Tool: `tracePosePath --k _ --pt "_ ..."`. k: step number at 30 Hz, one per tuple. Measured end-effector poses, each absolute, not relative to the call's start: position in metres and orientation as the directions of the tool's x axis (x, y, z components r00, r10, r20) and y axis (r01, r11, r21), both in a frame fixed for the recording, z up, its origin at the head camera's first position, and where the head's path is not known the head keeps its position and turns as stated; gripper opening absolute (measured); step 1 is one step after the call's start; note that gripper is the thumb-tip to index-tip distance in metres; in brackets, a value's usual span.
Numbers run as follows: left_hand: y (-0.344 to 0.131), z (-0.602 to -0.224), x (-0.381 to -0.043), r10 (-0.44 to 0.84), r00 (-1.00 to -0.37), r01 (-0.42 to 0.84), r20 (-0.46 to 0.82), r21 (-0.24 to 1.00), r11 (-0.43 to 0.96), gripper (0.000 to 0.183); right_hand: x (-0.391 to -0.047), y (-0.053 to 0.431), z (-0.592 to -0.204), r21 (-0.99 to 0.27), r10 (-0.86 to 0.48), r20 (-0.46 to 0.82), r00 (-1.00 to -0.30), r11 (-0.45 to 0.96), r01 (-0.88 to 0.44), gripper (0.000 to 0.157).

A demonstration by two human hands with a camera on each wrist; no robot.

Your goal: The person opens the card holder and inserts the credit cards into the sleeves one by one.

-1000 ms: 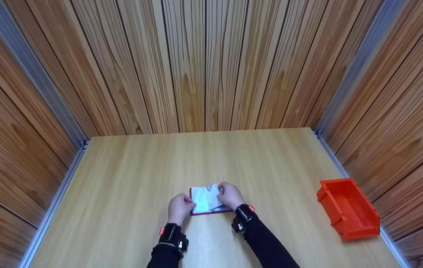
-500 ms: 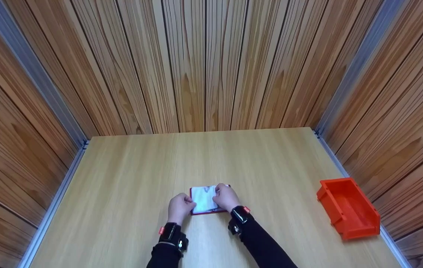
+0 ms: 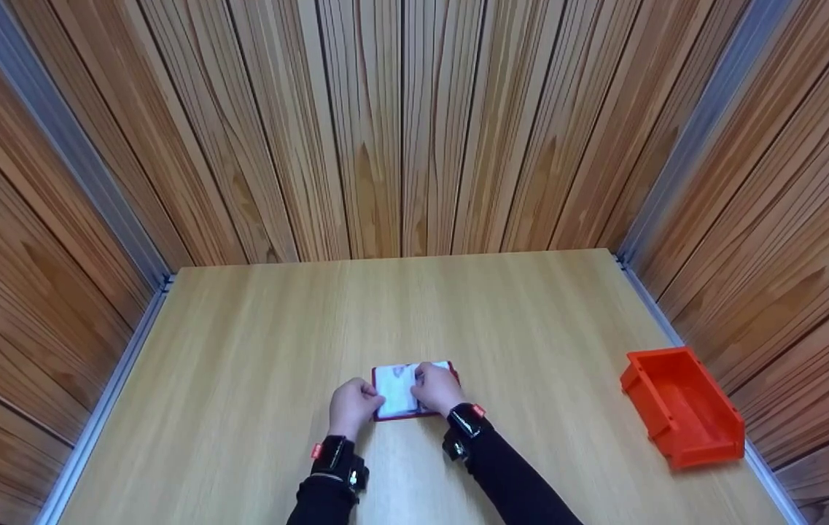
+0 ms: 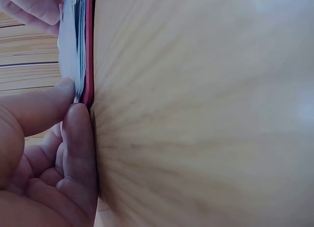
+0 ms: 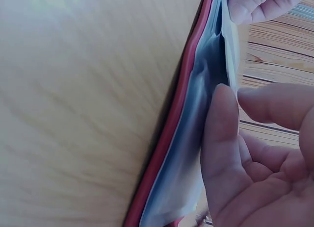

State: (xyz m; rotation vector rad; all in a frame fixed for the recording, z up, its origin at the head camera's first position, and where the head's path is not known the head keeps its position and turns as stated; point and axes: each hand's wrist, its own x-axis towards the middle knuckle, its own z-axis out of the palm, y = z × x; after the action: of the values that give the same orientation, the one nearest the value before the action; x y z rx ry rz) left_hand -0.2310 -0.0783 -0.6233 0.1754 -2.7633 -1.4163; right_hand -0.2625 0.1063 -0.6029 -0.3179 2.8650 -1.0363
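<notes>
A small red-covered booklet with pale pages lies open on the table in the head view. My left hand is at its left edge; in the left wrist view, thumb and forefinger pinch the edge of the pages just above the red cover. My right hand pinches a page between thumb and forefinger. In the right wrist view that lifted page stands apart from the glossy pages below, leaving a gap. Part of the booklet is hidden under the right hand.
An orange-red open bin stands at the table's right side. Wood-plank walls close in the back and both sides, with grey metal rails along the table's side edges.
My right hand has moved left across the booklet with the pinched page, uncovering more of the right-hand side beneath. The left hand stays in place.
</notes>
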Motion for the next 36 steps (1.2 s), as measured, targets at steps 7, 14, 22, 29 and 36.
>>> tracePosePath --k 7,14,22,29,36 --pt "-0.0771 -0.6235 -0.2318 -0.12 -0.992 -0.089 -0.022 0.8 0.593 0.018 -0.2621 0.1012 -0.6024 -0.653 -0.241 -0.022 -0.97 0.739 -0.168 0.026" --pt "-0.0779 -0.6252 -0.2314 -0.115 -0.993 -0.054 0.02 0.792 0.609 0.017 -0.2609 0.0973 -0.6007 -0.638 -0.283 0.007 -0.959 0.738 -0.222 0.015" --pt "-0.0784 -0.6251 -0.2321 -0.112 -0.994 -0.071 -0.005 0.805 0.589 0.019 -0.2602 0.0963 -0.5993 -0.727 -0.226 -0.122 -0.966 0.684 -0.068 0.025" --pt "-0.0782 -0.6244 -0.2316 -0.117 -0.993 -0.095 -0.034 0.814 0.573 0.019 -0.2594 0.0971 -0.5978 -0.715 -0.235 -0.127 -0.964 0.695 -0.075 0.022" --pt "-0.0783 -0.6245 -0.2312 -0.124 -0.992 -0.09 -0.025 0.826 0.557 0.018 -0.2597 0.0979 -0.6004 -0.686 -0.28 -0.054 -0.958 0.708 -0.169 0.009"
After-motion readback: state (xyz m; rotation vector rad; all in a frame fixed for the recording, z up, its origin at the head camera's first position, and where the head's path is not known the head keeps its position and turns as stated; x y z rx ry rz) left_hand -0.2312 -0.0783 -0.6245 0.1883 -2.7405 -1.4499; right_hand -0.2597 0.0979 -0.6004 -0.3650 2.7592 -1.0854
